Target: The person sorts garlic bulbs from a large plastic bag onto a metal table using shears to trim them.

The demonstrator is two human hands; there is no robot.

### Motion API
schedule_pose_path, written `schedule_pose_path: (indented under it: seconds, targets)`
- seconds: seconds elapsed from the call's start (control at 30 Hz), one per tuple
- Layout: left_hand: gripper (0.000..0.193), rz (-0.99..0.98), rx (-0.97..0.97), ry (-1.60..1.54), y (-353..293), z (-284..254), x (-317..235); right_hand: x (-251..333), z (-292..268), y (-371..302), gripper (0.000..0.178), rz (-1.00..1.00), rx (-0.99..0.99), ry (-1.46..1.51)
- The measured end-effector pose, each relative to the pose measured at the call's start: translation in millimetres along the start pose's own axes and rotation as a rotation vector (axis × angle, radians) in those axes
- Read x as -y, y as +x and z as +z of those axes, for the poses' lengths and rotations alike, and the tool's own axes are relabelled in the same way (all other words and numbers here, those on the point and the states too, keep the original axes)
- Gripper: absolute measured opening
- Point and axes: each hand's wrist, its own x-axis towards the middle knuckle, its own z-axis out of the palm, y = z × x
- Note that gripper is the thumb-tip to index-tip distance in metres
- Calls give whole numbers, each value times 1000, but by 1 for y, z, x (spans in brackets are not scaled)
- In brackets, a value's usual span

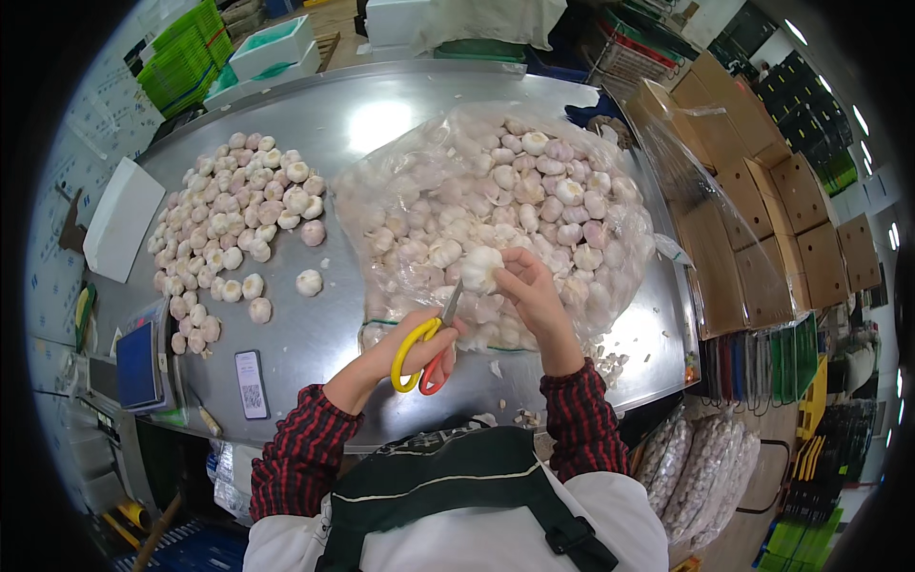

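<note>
A pair of scissors [416, 352] with one yellow and one red handle is gripped in my left hand [429, 341], its blades pointing up and to the right. Between the fingers of my right hand [530, 286] is a white garlic bulb [480, 270], held close to the blade tips. Both hands are over the near edge of a big clear plastic bag [381, 276] that lies open and full of garlic bulbs [572, 192]. Left of the bag, a loose pile of garlic bulbs [229, 202] spreads over the metal table [315, 105].
A phone [251, 384] lies at the near left, beside a blue flat object [139, 366]. Garlic scraps [610, 360] are scattered at the near right. Cardboard boxes [753, 229] stand along the right side; filled garlic bags [705, 467] sit below. White foam boxes [274, 48] are behind.
</note>
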Motion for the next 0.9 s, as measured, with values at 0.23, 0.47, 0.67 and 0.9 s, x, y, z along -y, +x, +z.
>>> schedule_pose_path:
  seconds: [0.23, 0.47, 0.67, 0.9]
  targets:
    - [24, -157, 23, -159, 4, 5, -7, -6, -5, -3, 24, 69, -118, 30]
    - [29, -56, 6, -226, 6, 8, 19, -31, -10, 2, 20, 128, -55, 257]
    - [29, -19, -138, -96, 16, 12, 21, -38, -16, 10, 34, 153, -6, 141]
    - [27, -46, -228, -102, 4, -12, 28, -20, -30, 45, 32, -70, -82, -354]
